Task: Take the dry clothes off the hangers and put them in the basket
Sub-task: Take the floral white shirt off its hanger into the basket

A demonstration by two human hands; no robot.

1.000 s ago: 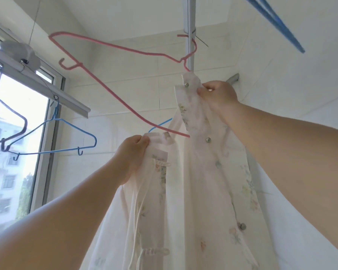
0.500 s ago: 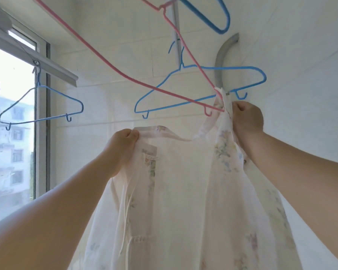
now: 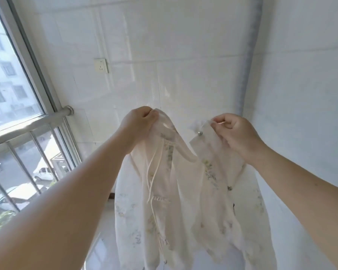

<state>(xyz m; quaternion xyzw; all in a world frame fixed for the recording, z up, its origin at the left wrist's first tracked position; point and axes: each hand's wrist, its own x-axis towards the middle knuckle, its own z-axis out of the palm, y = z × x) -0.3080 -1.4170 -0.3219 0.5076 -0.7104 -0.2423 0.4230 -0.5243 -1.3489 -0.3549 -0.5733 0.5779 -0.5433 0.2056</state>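
Left hand [image 3: 139, 123]: fingers curled round one top edge of the garment [image 3: 183, 191], near the neckline.
Right hand [image 3: 234, 133]: thumb and fingers pinch the other front edge, just above a small round button [image 3: 200, 133].
Garment position: held up in the air between both hands, in front of the tiled wall [image 3: 164, 45]; front hangs open, cords [image 3: 151, 178] dangle down the left panel. No hanger in it in this view.
Handling (judgement): thin, semi-sheer, very light and limp; droops wherever unsupported. Likely snags on buttons and cord loops. Best held at collar or shoulder seams, not the cords.
Basket: not in view.
Far field: window [image 3: 12, 75] with railing [image 3: 27, 125] at left, wall socket [image 3: 101, 65], grey pipe [image 3: 248, 55] in corner.
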